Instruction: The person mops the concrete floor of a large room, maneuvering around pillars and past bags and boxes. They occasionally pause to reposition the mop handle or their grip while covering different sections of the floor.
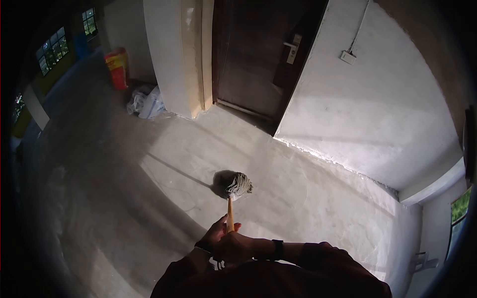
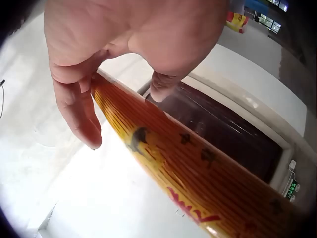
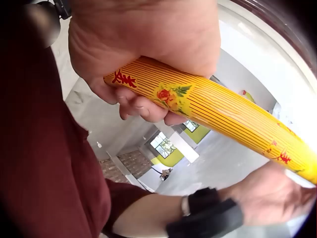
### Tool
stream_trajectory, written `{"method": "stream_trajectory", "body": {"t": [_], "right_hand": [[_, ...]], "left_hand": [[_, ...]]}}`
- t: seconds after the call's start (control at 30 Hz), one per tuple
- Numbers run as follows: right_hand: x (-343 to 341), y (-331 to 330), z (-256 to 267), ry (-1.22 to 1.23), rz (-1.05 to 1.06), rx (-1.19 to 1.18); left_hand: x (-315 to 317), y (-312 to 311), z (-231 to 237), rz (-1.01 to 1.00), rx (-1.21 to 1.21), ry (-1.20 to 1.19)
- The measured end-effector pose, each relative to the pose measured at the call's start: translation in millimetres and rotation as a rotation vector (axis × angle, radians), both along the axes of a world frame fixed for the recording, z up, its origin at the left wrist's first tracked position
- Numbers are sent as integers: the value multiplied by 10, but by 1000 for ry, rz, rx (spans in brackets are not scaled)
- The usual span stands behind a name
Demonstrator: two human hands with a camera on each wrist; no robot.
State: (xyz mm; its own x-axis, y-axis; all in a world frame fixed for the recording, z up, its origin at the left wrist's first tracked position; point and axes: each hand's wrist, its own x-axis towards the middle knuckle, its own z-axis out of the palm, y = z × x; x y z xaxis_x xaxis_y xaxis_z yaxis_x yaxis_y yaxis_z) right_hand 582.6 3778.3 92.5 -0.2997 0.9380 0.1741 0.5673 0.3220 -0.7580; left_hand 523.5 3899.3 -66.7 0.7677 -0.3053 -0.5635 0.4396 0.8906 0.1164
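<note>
A mop with a grey string head (image 1: 239, 186) stands on the concrete floor (image 1: 194, 149) in the head view, its handle (image 1: 230, 213) rising toward the person. The right hand (image 1: 232, 248) grips the upper part of the handle; in the right wrist view its fingers wrap round the yellow striped shaft (image 3: 223, 106) with red characters and a flower print. Farther down the shaft is the left hand (image 1: 216, 232). In the left wrist view this left hand (image 2: 133, 39) holds the handle (image 2: 168, 148) loosely, thumb on one side and fingers on the other.
A dark door (image 1: 263, 59) and a white wall (image 1: 357, 99) stand ahead. To the left of the doorway are a white plastic bag (image 1: 149, 103) and a red and yellow bucket (image 1: 117, 68). The mop's shadow falls across the floor.
</note>
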Motion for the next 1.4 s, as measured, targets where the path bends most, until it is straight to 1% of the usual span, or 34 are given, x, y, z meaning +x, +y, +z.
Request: {"method": "stream_trajectory", "body": {"t": [0.03,0.1,0.13,0.17,0.2,0.23,0.3,0.33,0.37,0.43,0.47,0.5,0.53,0.57,0.63,0.7,0.73,0.77,0.8,0.83,0.87,0.9,0.93,0.97,1.0,1.07,1.1,1.13,1.17,1.23,1.27,1.3,1.33,1.4], "right_hand": [[-43,25,27,339,-75,-20],[-45,148,194,216,3,-254],[-40,230,214,217,84,-240],[-75,273,174,167,80,-150],[-119,327,172,127,67,-63],[-163,399,212,134,117,-57],[-277,513,357,260,83,-50],[-319,639,558,372,99,-89],[-376,720,568,365,122,-95],[-471,871,600,272,129,-124],[-526,978,661,269,146,-134],[-570,1114,773,241,174,-30],[-582,1253,906,217,201,67],[-627,1396,1010,223,218,40],[-772,1606,1180,200,262,-3],[-917,1947,1268,335,409,-142],[-1033,2097,1252,420,421,-24],[-1113,2237,1236,455,445,-80],[-1212,2379,1213,470,503,-80],[-1326,2506,1167,472,561,-72],[-1474,2624,1103,471,607,-125],[-1590,2751,1076,484,618,-150],[-1726,2860,1052,519,674,-187],[-1852,3011,1028,549,733,-217],[-1994,3114,1012,562,736,-243],[-2167,3434,1017,459,883,-334],[-2274,3588,929,467,880,-348],[-2394,3703,782,620,923,-360],[-2464,3764,700,690,885,-390],[-2562,3883,499,761,839,-424],[-2579,3968,323,750,730,-322],[-2565,4051,180,743,672,-272],[-2551,4135,38,733,612,-224],[-2489,4287,-167,763,535,-278]], "left_hand": [[60,52,-198,-2,-29,11],[174,98,-375,38,-49,163],[209,190,-547,26,-78,135],[202,253,-770,7,-107,103],[203,280,-885,39,-61,83],[211,299,-1004,59,-17,62],[197,342,-1364,63,-102,-26],[149,349,-1428,101,-154,-100],[125,380,-1568,80,17,-341],[170,503,-1746,36,-218,-474],[122,538,-1787,56,-220,-478],[47,552,-1683,223,37,-526],[26,661,-1547,271,-22,-443],[3,770,-1408,323,-77,-361],[-315,1030,-717,475,140,-468],[-540,1283,-702,535,53,-318],[-769,1445,-398,592,27,-267],[-933,1509,-480,773,73,-321],[-1152,1627,-577,834,109,-372],[-1392,1793,-634,822,124,-238],[-1719,1934,-500,897,71,-210],[-1944,2096,-562,896,21,-18],[-2233,2218,-412,907,53,134],[-2520,2282,-443,1018,27,117],[-2832,2349,-352,1061,24,188],[-3312,2528,-420,1181,-8,278],[-3597,2615,-346,1152,74,199],[-3862,2673,-388,1197,125,230],[-4103,2722,-447,1258,137,275],[-4639,2782,-756,1130,580,307],[-4817,2885,-813,1203,412,304],[-4906,3026,-774,1373,105,418],[-4956,3139,-708,1407,102,456],[-5043,3326,-688,1428,101,489]]}}
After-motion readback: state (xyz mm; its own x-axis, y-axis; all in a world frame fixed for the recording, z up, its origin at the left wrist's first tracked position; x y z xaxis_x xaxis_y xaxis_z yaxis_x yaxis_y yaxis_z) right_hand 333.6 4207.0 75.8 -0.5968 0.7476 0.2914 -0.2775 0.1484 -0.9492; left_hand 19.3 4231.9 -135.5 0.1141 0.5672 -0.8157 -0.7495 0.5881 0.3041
